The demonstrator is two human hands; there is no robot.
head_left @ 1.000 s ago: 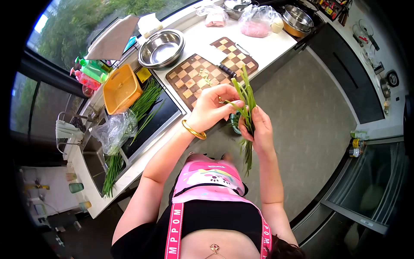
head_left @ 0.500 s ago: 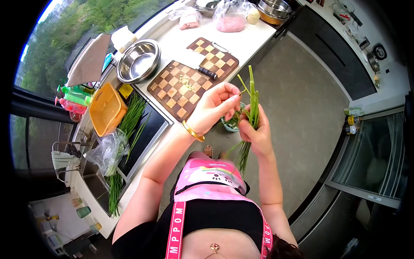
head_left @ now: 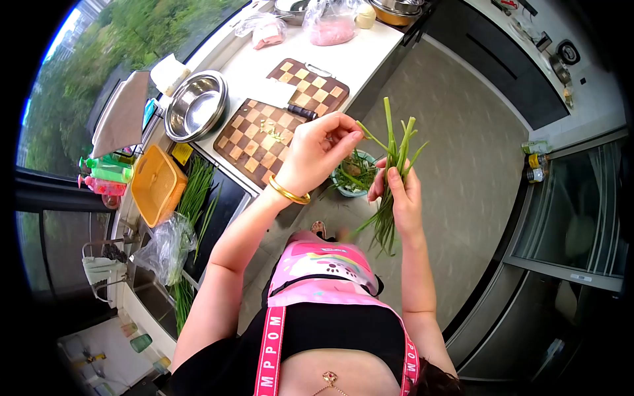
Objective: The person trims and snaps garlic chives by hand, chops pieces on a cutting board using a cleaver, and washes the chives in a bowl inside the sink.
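Note:
A bunch of long green chives [head_left: 381, 221] is gripped upright in my right hand [head_left: 406, 198], thumb across the stems. Pale cut ends fan out above the fist, and leaves droop below. My left hand [head_left: 320, 148], wearing a gold bangle, is closed in a pinch beside the bunch's top. Its fingertips meet a single chive stem that leans out to the left. Below and between the hands, a bin [head_left: 352, 193] holds loose green scraps.
A chequered cutting board [head_left: 247, 142] carries a cleaver [head_left: 281, 91] and chopped pale bits. Steel bowls [head_left: 196, 107], an orange basket [head_left: 158, 185] and more chives [head_left: 193, 191] lie along the counter and sink. Bagged meat [head_left: 330, 30] sits at the far end.
The bunch has spread at the top and tilted, its leaves fanning out lower down. My left hand has shifted slightly left, and the bin of scraps shows more. The view has turned slightly.

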